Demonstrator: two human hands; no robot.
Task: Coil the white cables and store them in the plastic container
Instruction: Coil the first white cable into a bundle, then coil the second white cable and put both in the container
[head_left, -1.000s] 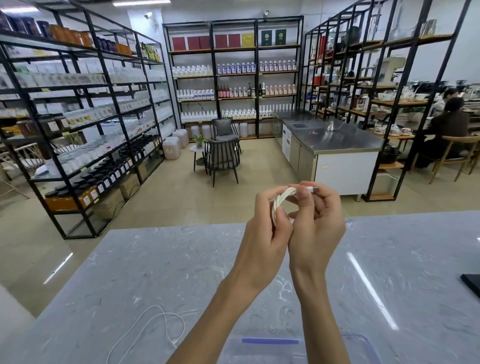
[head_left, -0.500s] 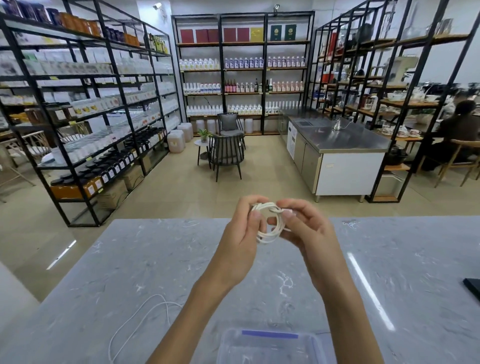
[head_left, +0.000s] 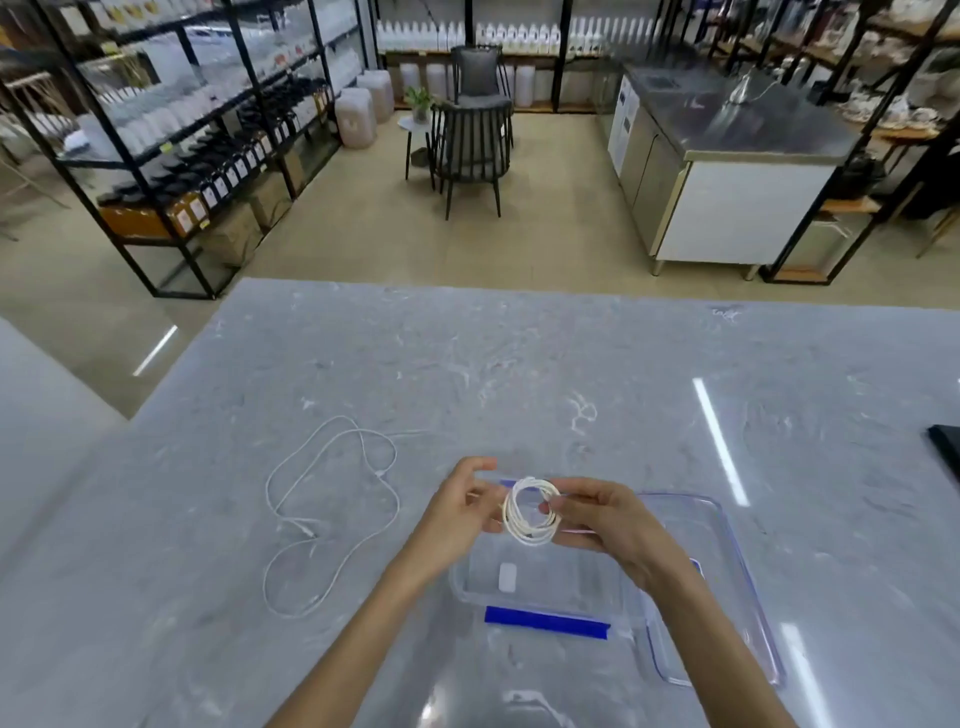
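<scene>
So the person had one coiled cable (head_left: 531, 512) up in the air, right over the open plastic container (head_left: 458, 584) sitting on the marble counter (head_left: 519, 374). The right hand (head_left: 602, 525) was pinching the right side of the loops between thumb and fingertips. The left hand (head_left: 462, 506) was right at the coil's left edge with its fingers loosely curled. Honestly can't tell if it was actually gripping the loops or just touching them.

The step in hand looked like dropping that coil into the box. If it were me, I'd have kept the pinch across all the loops at once so none could spring free. I'd also lower it flat onto the container floor rather than let go from up high. These thin cables love to unwind the second you release them, so tucking the loose end under a loop first would help. There was a small white piece (head_left: 507, 577) already lying in the box, so the coil probably wanted to go beside it, away from the blue latch (head_left: 545, 622) side.

What looked like the lid (head_left: 727, 571) lay just beside the container on the right. A second loose cable (head_left: 306, 530) was sprawled on the counter well off to the left, not coiled yet, so roughly half the job seemed left.
</scene>
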